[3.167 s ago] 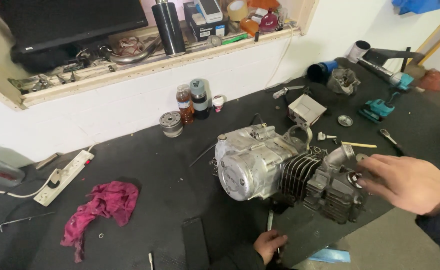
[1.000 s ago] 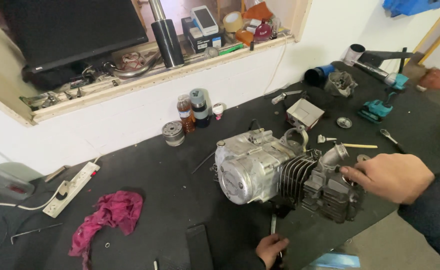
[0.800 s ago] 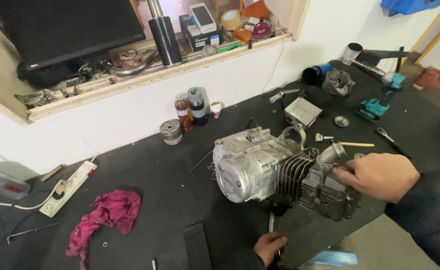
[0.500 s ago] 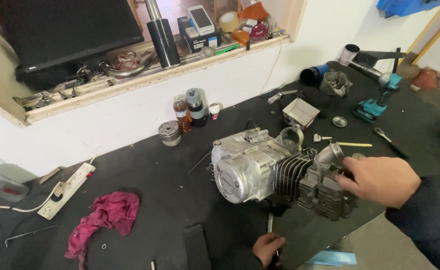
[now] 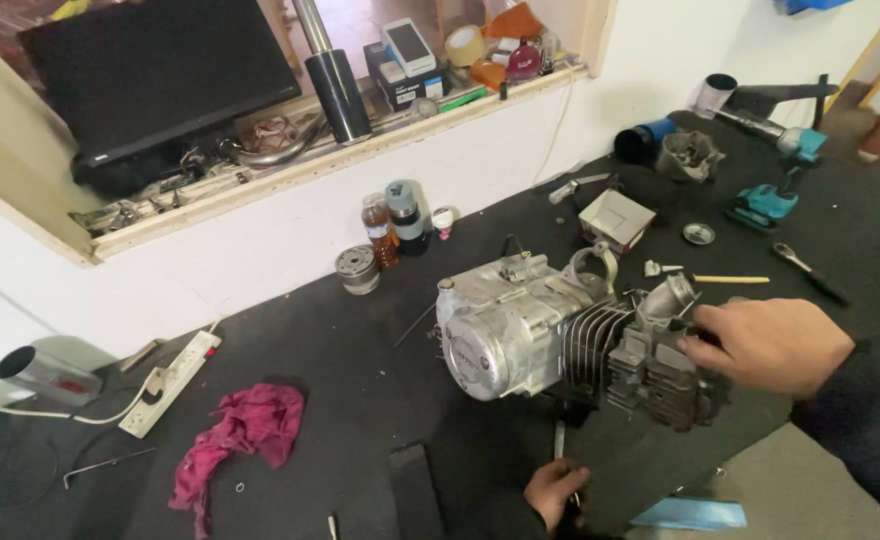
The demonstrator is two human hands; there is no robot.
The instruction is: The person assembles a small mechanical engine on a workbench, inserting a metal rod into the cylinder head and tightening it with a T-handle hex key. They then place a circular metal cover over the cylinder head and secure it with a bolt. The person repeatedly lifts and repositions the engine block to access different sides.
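Left of the left hand point(image 5: 555, 492) the black mat point(image 5: 360, 380) is open until the red rag point(image 5: 245, 430). Between both hands the engine point(image 5: 560, 335) blocks the way. Behind the right hand point(image 5: 765, 345) lie 1 screwdriver point(image 5: 710, 277) and 1 wrench point(image 5: 808, 270).

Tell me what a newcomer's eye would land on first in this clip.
The silver engine in the middle of the black bench stands out, with the right hand resting on its finned dark end. The left hand grips a thin tool at the near edge, just below the engine. Off to the left lies a crumpled pink rag beside a white power strip.
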